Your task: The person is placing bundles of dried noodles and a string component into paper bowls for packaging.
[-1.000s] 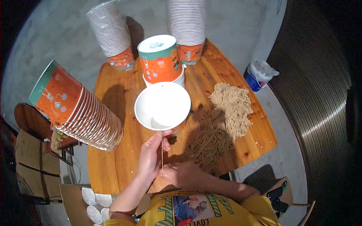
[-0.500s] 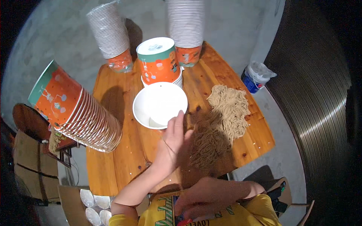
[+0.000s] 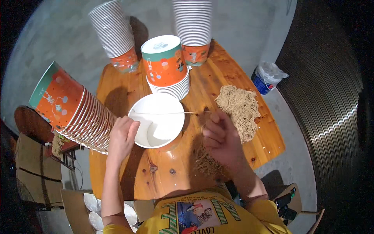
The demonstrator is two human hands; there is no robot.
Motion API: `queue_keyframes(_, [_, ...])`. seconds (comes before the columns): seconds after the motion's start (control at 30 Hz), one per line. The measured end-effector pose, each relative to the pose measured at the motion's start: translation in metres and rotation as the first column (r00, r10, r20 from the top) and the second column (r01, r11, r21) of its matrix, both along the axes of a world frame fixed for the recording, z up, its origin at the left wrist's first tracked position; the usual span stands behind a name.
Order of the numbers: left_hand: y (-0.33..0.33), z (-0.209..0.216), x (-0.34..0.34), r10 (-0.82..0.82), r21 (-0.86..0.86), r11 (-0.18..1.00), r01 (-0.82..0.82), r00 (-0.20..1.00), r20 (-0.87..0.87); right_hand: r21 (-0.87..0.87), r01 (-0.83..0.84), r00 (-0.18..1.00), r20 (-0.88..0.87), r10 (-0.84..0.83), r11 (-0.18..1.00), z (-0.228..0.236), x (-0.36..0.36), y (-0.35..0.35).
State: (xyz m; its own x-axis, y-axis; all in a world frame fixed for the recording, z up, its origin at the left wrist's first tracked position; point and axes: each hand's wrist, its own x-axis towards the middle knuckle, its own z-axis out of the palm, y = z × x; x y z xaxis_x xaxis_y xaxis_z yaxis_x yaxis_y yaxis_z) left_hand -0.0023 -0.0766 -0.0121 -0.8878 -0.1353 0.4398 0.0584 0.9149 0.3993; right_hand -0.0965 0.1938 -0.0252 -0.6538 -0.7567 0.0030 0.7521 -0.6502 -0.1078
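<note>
A white-lined paper bucket (image 3: 165, 105) stands upright on the wooden table, its opening facing up at me. My left hand (image 3: 124, 134) grips its left rim, thumb at the inner edge and fingers outside; whether it also pinches cord there is hidden. A thin pale cord (image 3: 167, 113) runs taut across the opening from the left rim. At its other end my right hand (image 3: 220, 134) is closed on the cord, right of the bucket. A heap of tan cords (image 3: 237, 111) lies beyond the right hand, its near part in shadow.
An upside-down stack of orange and green buckets (image 3: 163, 64) stands behind. Leaning at left is a tall nested stack strung with cord handles (image 3: 83, 113). Two wrapped stacks (image 3: 113, 33) (image 3: 193, 23) stand at the back. A blue pail (image 3: 265, 80) sits beyond the table's right edge.
My left hand has shifted from the bucket's right front to its left rim. The bucket sits farther left and nearer. My right hand has risen from my lap, and the cord is stretched across.
</note>
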Motion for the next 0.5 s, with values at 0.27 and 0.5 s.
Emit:
queue_keyframes(0.27, [0.074, -0.003, 0.035, -0.062, -0.009, 0.998, 0.062, 0.932, -0.357, 0.036, -0.03, 0.994, 0.104, 0.026, 0.999, -0.006, 0.006, -0.026])
queue_keyframes(0.5, [0.141, -0.028, 0.024, -0.163, 0.518, 0.83, 0.205, 0.978, -0.127, -0.008, 0.012, 0.999, -0.045, -0.012, 1.0, -0.014, 0.011, -0.032])
